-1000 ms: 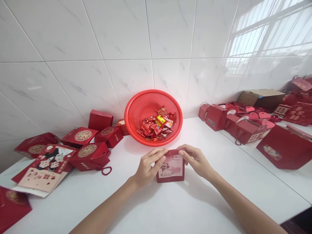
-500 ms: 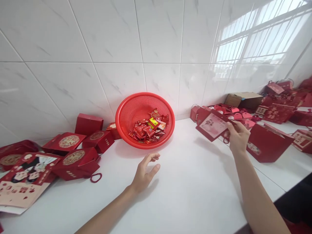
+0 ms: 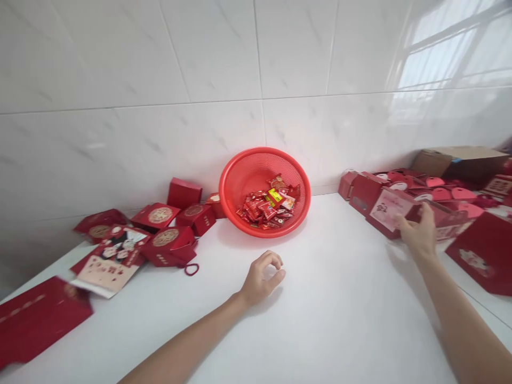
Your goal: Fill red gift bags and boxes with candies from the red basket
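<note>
My left hand (image 3: 262, 278) hovers over the white tabletop in front of the red plastic basket (image 3: 225, 205). Its fingers are loosely curled, the thumb stands apart from them, and it holds nothing. In the basket lies a pile of small red-wrapped sweets (image 3: 269, 207), with one yellow packet (image 3: 274, 197) on top. At the right, my right hand (image 3: 420, 232) grips the end of a red gift box (image 3: 387, 212) with a pink printed front, thumb on the front and fingers over the top. This box is beside a row of other red boxes.
Several folded red boxes (image 3: 170, 246) and a printed gift bag (image 3: 104, 273) lie at the left. A large red item (image 3: 44, 320) is at the near left edge. Further right are another red box (image 3: 482, 253) and a cardboard box (image 3: 460, 161). A tiled wall (image 3: 200, 133) runs behind.
My right hand has carried the pink-fronted gift box from mid-air to the row of boxes. The camera has turned left, shifting the scene rightward. My left hand's fingers have curled slightly more.
</note>
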Demonstrator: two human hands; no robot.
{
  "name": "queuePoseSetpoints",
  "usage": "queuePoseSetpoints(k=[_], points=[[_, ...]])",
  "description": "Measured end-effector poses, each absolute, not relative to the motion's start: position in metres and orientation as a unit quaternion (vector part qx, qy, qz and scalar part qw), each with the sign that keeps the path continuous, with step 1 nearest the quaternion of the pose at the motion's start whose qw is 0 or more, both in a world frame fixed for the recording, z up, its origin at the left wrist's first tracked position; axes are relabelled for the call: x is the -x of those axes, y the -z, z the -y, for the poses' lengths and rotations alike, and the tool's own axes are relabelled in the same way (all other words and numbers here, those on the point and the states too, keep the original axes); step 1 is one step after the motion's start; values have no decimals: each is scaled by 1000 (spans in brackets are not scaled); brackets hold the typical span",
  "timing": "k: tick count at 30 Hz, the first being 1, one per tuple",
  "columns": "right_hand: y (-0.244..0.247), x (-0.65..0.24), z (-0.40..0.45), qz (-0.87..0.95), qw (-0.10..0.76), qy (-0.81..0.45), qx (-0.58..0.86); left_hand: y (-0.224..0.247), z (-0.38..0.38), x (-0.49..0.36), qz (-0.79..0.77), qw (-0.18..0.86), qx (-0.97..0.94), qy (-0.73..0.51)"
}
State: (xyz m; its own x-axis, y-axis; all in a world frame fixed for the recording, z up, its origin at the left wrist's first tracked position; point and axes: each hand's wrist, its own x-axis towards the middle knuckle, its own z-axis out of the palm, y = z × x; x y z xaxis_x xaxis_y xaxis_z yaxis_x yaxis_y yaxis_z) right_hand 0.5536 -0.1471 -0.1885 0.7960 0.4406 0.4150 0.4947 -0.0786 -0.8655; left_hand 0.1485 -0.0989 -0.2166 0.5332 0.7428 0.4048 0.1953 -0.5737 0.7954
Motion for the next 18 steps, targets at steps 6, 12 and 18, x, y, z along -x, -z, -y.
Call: queuePoseSetpoints(k=[6,12,18], points=[[166,-514,160,309,602,101,729,234,98,-150,-341,320,-823,-322],[169,-462,157,459,559,84,685,194,91,-139,-229,214,-920,-234],[185,-419,158,604,504,0,618,97,62,-66,-280,-21,-945,-166]])
